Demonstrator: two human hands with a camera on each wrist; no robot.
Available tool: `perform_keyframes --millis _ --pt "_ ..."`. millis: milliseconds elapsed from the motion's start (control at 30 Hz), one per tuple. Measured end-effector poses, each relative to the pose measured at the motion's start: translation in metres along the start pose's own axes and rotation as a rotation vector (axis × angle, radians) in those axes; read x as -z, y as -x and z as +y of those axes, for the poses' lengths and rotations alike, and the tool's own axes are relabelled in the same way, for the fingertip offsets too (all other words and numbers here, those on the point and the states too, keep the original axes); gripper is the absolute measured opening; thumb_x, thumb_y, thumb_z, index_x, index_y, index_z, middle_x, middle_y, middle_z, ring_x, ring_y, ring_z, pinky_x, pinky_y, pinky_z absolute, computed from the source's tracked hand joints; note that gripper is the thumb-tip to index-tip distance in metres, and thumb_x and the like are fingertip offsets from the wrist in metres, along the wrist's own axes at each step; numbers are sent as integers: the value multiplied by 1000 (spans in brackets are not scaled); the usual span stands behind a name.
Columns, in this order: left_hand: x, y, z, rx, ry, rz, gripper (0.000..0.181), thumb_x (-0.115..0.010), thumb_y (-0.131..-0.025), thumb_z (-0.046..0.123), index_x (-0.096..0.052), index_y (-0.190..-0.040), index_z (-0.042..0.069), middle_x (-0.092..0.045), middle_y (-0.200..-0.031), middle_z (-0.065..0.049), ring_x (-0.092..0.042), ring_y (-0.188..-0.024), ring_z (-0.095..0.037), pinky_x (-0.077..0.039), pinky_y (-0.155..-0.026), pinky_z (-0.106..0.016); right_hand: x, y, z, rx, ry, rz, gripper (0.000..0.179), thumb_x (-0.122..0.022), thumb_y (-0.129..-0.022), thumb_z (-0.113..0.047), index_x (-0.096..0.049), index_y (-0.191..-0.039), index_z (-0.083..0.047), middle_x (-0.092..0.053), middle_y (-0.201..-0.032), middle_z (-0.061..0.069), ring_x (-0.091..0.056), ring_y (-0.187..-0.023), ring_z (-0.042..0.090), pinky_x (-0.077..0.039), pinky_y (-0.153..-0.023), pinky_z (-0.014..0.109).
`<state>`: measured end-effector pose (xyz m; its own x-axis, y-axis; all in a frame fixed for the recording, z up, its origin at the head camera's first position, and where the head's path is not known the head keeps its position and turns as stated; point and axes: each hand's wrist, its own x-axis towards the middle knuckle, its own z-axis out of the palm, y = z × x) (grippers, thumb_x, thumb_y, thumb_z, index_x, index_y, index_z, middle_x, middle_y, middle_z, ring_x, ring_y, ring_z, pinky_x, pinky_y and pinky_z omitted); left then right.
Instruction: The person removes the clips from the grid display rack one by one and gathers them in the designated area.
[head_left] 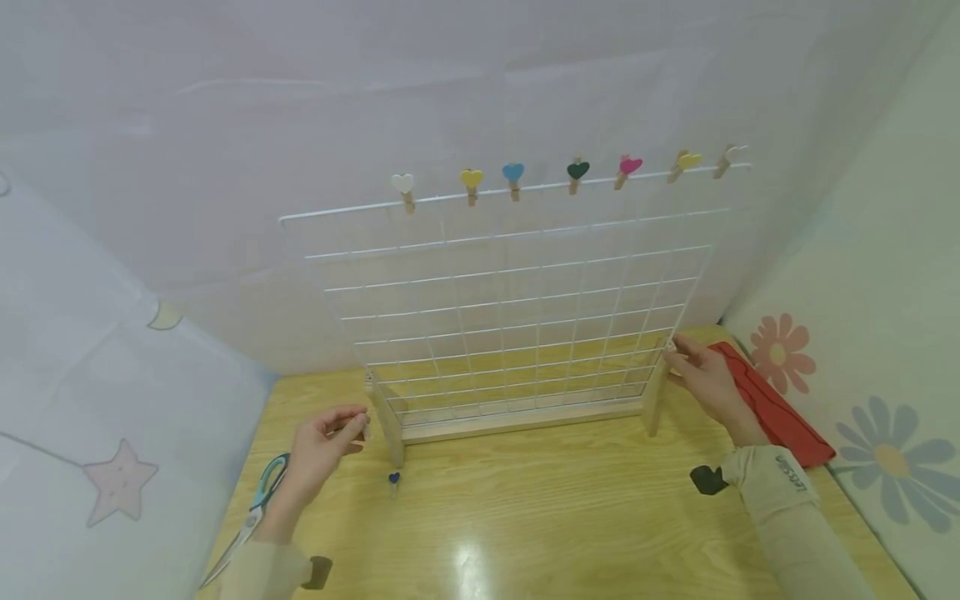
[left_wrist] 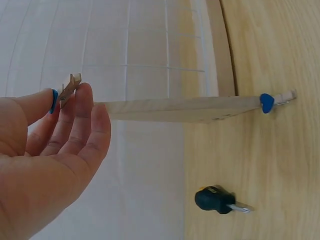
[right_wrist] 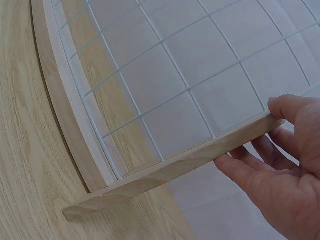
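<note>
In the left wrist view, my left hand [left_wrist: 65,165] pinches a small wooden clothespin [left_wrist: 71,85] with a blue decoration between thumb and fingers. That hand [head_left: 318,450] is just left of the wooden stand's left upright [head_left: 388,429] in the head view. My right hand [head_left: 708,383] grips the upper part of the right upright [right_wrist: 200,157], thumb on one side and fingers on the other. A white wire grid [head_left: 480,408] stands in this wooden base. Along its top wire sit several heart clothespins, including a white one [head_left: 403,185] and a pink one [head_left: 629,167].
Near the left upright's foot lies a blue-heart clothespin [head_left: 394,478]. Scissors [head_left: 258,504] lie at the table's left side. A dark-handled screwdriver [left_wrist: 215,199] lies on the wooden table [head_left: 540,517]. Folded red cloth [head_left: 780,412] lies at the right edge.
</note>
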<state>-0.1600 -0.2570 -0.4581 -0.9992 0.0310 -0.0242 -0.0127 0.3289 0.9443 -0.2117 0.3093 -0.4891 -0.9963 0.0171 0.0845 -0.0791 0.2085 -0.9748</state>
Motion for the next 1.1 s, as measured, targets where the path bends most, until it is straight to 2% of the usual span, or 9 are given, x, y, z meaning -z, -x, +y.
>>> perform_keyframes --millis 67,133,267,367,500,600,800,933,1100 --pt "1 2 -9 30 -1 4 35 -61 -96 19 -59 -120 -6 -65 -106 -14 -65 -88 -24 -58 -75 -34 0 0 0 -3 7 0 60 -53 -100 -23 -30 -145 9 -50 -121 11 -55 -99 -7 -51 -84 23" --pt "2 4 -18 51 1 7 35 -60 -96 19 -59 -121 -6 -65 -107 -15 -65 -89 -27 -58 -75 -35 1 0 0 -6 12 0 59 -52 -100 -23 -30 -145 9 -49 -121 12 -55 -98 -7 -51 -84 23" --pt "3 6 -36 100 13 19 35 -61 -96 19 -58 -122 -5 -67 -107 -12 -65 -89 -26 -58 -75 -35 1 1 -1 -10 15 1 60 -53 -100 -23 -30 -145 9 -51 -114 -2 -55 -97 -8 -51 -84 23" --pt "3 7 -50 138 9 25 35 -60 -96 19 -58 -122 -4 -67 -106 -10 -65 -89 -25 -58 -74 -34 1 1 -2 -13 16 1 60 -53 -100 -24 -30 -145 9 -51 -112 -6 -55 -97 -8 -51 -84 23" --pt "1 8 -66 177 -17 38 34 -61 -96 20 -58 -121 -2 -66 -108 -13 -65 -88 -22 -58 -74 -32 1 1 -2 -18 22 -1 61 -53 -100 -24 -29 -146 8 -50 -117 0 -54 -98 -8 -51 -84 23" --pt "-2 9 -78 199 -13 32 34 -62 -95 19 -58 -121 -4 -65 -111 -18 -65 -88 -22 -58 -76 -36 1 1 -2 -25 25 4 61 -53 -100 -25 -29 -146 8 -49 -120 4 -54 -98 -8 -51 -85 23" --pt "-7 12 -101 242 -8 11 33 -60 -95 12 -56 -121 -7 -64 -112 -22 -65 -88 -22 -57 -78 -39 1 0 -1 -39 33 6 61 -52 -100 -26 -30 -146 7 -49 -121 5 -54 -99 -7 -50 -86 26" --pt "-11 12 -111 257 -11 16 31 -59 -95 8 -56 -122 -7 -63 -115 -24 -66 -90 -22 -57 -79 -38 1 0 0 -40 32 9 61 -52 -100 -26 -29 -146 7 -49 -121 6 -55 -98 -7 -51 -87 26" --pt "-13 13 -120 266 -41 19 30 -59 -94 7 -56 -120 -8 -63 -114 -24 -65 -93 -27 -57 -76 -37 1 0 -1 -44 31 3 60 -52 -100 -25 -30 -146 6 -48 -127 14 -54 -98 -8 -50 -88 30"
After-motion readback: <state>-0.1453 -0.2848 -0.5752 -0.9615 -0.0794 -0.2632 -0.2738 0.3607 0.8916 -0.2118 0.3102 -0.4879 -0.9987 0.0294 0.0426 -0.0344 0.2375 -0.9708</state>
